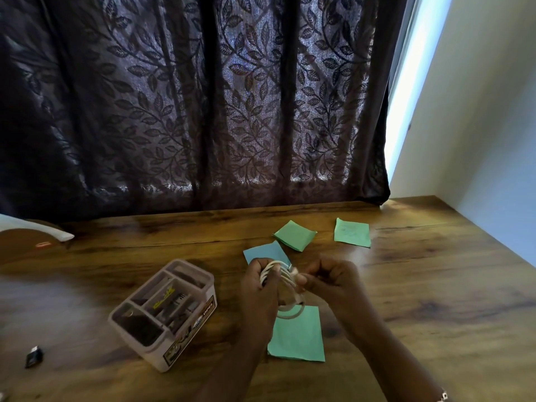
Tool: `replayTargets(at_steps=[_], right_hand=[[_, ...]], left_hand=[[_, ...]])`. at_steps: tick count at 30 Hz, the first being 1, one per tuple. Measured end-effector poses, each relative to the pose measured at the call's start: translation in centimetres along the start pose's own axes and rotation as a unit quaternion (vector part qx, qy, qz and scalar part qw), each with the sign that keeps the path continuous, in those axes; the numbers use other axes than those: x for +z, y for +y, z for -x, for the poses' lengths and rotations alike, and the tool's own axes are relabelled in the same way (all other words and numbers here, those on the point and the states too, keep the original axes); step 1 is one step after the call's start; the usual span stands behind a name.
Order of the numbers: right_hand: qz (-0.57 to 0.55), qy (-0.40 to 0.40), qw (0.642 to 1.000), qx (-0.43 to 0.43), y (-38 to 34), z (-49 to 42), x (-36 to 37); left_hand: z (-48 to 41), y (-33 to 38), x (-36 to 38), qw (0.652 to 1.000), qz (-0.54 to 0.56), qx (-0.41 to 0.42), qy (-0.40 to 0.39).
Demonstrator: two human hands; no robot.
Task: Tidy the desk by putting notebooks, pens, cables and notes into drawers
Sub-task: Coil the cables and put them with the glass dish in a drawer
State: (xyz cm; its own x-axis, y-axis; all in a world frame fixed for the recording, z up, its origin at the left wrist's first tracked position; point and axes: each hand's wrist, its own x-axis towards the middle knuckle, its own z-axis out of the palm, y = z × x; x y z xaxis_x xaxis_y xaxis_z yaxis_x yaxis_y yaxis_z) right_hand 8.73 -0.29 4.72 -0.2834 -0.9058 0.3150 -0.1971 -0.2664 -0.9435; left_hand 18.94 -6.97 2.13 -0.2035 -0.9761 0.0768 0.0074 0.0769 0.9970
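- left hand (261, 288) raised mid-bench, fingers curled around coiled white cable (282, 275)
- right hand (330, 281) beside it, pinching cable end
- green notes (297, 335) under hands on bench (435, 285)
- organiser box (165, 311) at left

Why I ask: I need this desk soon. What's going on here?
A person holds a white cable coiled in loops above the wooden desk: the left hand grips the loops, the right hand pinches one end. Three green notes and one blue note lie around the hands, and a white compartment organizer sits to the left. No drawer is in view.
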Motion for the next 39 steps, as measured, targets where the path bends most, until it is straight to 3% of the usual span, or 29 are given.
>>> replayTargets(at_steps=[4, 8, 15, 26, 29, 31, 35, 37, 39], right_hand=[[0.212, -0.010, 0.975, 0.067, 0.1, 0.4, 0.8], [0.327, 0.050, 0.943, 0.031, -0.2, 0.6, 1.7], [0.403, 0.084, 0.909, -0.062, 1.6, 1.1, 2.5], [0.476, 0.141, 0.853, -0.164, 3.0, 0.8, 2.9], [0.445, 0.158, 0.869, -0.149, 3.5, 0.7, 2.7], [0.403, 0.150, 0.899, -0.087, 3.3, 0.5, 2.6], [0.271, 0.013, 0.960, 0.063, 2.7, 0.2, 1.4], [0.210, -0.013, 0.974, 0.078, 2.3, 0.2, 1.1], [0.237, -0.009, 0.969, 0.068, 2.0, 0.2, 1.1]], left_hand=[[-0.1, 0.2, -0.2, 1.000, 0.014, 0.011, 0.007], [0.4, 0.4, -0.2, 0.999, 0.038, 0.022, -0.022], [0.7, 0.0, -0.2, 0.997, 0.003, 0.075, -0.036], [1.3, 0.1, 0.5, 0.996, 0.005, 0.080, -0.027], [1.8, 0.0, 0.9, 0.996, -0.018, 0.079, -0.030], [2.0, 0.0, 0.8, 0.997, 0.000, 0.062, -0.039], [1.4, -0.3, 0.2, 0.997, 0.033, 0.056, -0.042], [1.0, -0.4, 0.1, 0.997, 0.044, 0.052, -0.038], [0.8, -0.2, 0.0, 0.996, 0.057, 0.041, -0.046]])
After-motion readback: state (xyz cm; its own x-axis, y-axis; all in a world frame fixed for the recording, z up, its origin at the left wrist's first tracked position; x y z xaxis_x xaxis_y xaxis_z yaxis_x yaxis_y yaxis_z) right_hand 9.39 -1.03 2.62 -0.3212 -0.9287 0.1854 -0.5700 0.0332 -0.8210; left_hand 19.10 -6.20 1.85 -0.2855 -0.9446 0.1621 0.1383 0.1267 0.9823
